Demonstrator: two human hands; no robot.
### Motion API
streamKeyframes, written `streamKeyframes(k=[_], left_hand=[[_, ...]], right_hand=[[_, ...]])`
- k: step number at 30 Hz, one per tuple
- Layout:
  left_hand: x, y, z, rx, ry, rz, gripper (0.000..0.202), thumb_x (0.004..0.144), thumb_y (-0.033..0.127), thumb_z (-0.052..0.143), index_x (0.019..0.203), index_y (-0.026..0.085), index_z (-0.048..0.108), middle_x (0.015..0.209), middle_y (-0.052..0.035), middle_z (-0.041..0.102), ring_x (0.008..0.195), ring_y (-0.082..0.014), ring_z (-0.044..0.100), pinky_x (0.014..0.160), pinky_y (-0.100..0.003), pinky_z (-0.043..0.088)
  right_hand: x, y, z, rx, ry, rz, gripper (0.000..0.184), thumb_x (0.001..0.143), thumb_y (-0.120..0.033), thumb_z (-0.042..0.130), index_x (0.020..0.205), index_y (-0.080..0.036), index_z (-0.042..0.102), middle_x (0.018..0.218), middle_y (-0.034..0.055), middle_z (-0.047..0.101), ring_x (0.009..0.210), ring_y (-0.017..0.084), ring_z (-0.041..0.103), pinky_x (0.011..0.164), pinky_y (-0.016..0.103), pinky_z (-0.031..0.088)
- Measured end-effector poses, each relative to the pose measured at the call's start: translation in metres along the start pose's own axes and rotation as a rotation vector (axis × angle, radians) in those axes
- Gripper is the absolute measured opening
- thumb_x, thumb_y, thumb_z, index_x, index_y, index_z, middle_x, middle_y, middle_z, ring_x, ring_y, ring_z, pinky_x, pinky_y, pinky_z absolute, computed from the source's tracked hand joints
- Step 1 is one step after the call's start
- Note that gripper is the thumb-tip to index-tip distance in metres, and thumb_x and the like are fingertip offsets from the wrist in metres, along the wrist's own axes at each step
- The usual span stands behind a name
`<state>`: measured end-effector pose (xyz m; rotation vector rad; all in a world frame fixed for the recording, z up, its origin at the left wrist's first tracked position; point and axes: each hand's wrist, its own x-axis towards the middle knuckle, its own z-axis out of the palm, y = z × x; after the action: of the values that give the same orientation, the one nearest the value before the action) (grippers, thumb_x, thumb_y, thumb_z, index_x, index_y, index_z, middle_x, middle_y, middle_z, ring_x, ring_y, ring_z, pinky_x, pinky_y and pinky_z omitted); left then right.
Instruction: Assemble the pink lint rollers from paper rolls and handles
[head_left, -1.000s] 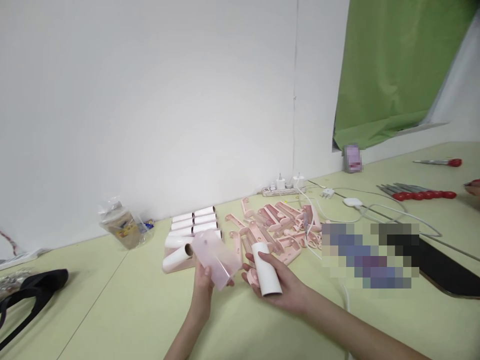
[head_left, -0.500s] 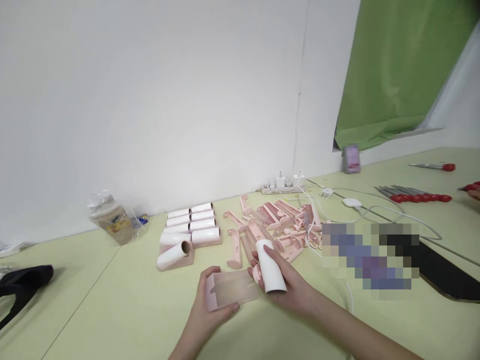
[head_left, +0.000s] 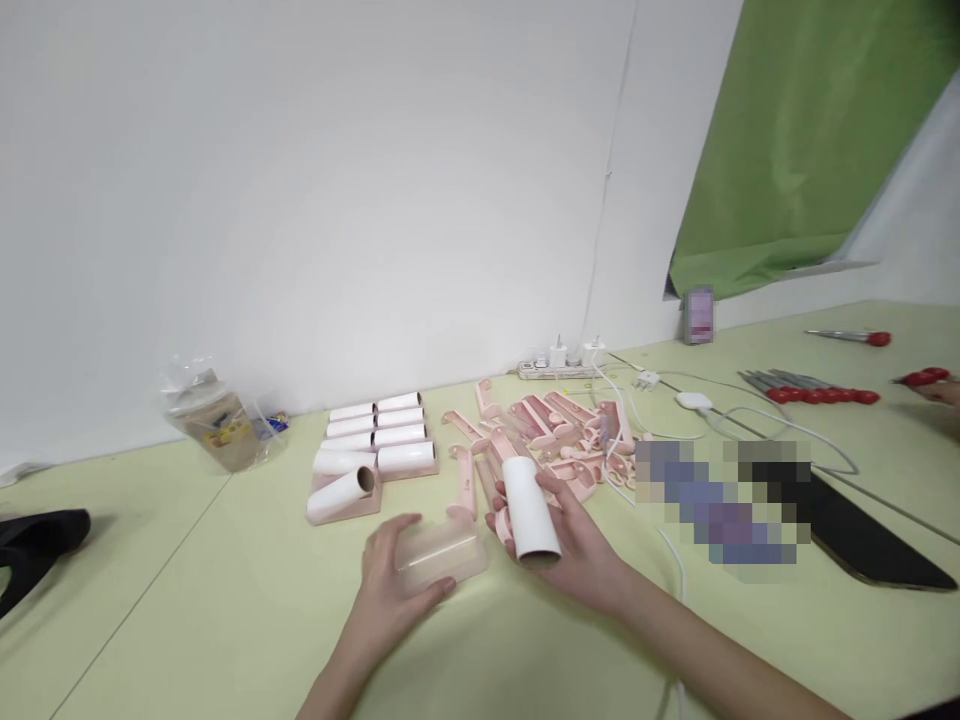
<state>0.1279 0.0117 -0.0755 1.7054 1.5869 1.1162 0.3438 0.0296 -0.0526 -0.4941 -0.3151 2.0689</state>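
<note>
My left hand [head_left: 397,580] grips a clear plastic cover [head_left: 442,556] by its left end, thumb along the near edge. The cover's smooth, rounded side faces up. In my right hand [head_left: 576,535] is a white cardboard-cored roll [head_left: 531,510], its open end tilted toward me. A pink plastic part [head_left: 504,525] shows beside the roll at my right fingertips; most of it is hidden. Just beyond my hands lies a loose pile of pink plastic handles [head_left: 540,420] and small pink pieces. To the left, white rolls [head_left: 405,457] sit in two columns in pinkish cases, the nearest one [head_left: 337,494] tilted.
A plastic-bagged packet [head_left: 221,430] and a black object [head_left: 45,545] are on the left. A power strip [head_left: 555,369] stands by the wall, its white cable [head_left: 667,545] running past my right forearm. Red-ended tools [head_left: 821,395] and another person's hand [head_left: 946,392] are at right.
My left hand has moved left and turned the clear cover from hollow side to rounded side up. The roll in my right hand has tipped, showing more of its open end.
</note>
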Motion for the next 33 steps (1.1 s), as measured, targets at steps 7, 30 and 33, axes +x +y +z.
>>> streamKeyframes(k=[7, 30, 33], left_hand=[[0.024, 0.048, 0.022, -0.346, -0.256, -0.064, 0.049, 0.075, 0.060, 0.037, 0.088, 0.019, 0.059, 0.079, -0.0062, 0.060, 0.086, -0.0244, 0.055, 0.075, -0.035, 0.044], [-0.014, 0.051, 0.050, -0.849, -0.456, -0.431, 0.054, 0.073, 0.056, 0.051, 0.112, 0.023, 0.031, 0.065, 0.0014, 0.058, 0.048, -0.0121, 0.055, 0.045, -0.024, 0.045], [-0.014, 0.050, 0.045, -0.870, -0.459, -0.386, 0.060, 0.077, 0.053, 0.049, 0.124, 0.029, 0.019, 0.065, 0.0019, 0.058, 0.049, -0.0132, 0.056, 0.045, -0.025, 0.045]], right_hand=[[0.006, 0.005, 0.026, -0.533, -0.115, 0.127, 0.049, 0.081, -0.059, 0.040, 0.095, -0.014, 0.053, 0.073, 0.0048, 0.058, 0.061, 0.016, 0.058, 0.042, 0.024, 0.047], [-0.012, 0.010, 0.007, -1.430, -0.094, -0.530, 0.029, 0.089, -0.034, 0.040, 0.107, -0.026, 0.061, 0.103, 0.0059, 0.056, 0.099, 0.020, 0.051, 0.086, 0.031, 0.041], [-0.018, 0.008, 0.009, -1.489, -0.140, -0.504, 0.032, 0.090, -0.033, 0.038, 0.116, -0.029, 0.055, 0.112, 0.0060, 0.051, 0.102, 0.020, 0.049, 0.089, 0.032, 0.039]])
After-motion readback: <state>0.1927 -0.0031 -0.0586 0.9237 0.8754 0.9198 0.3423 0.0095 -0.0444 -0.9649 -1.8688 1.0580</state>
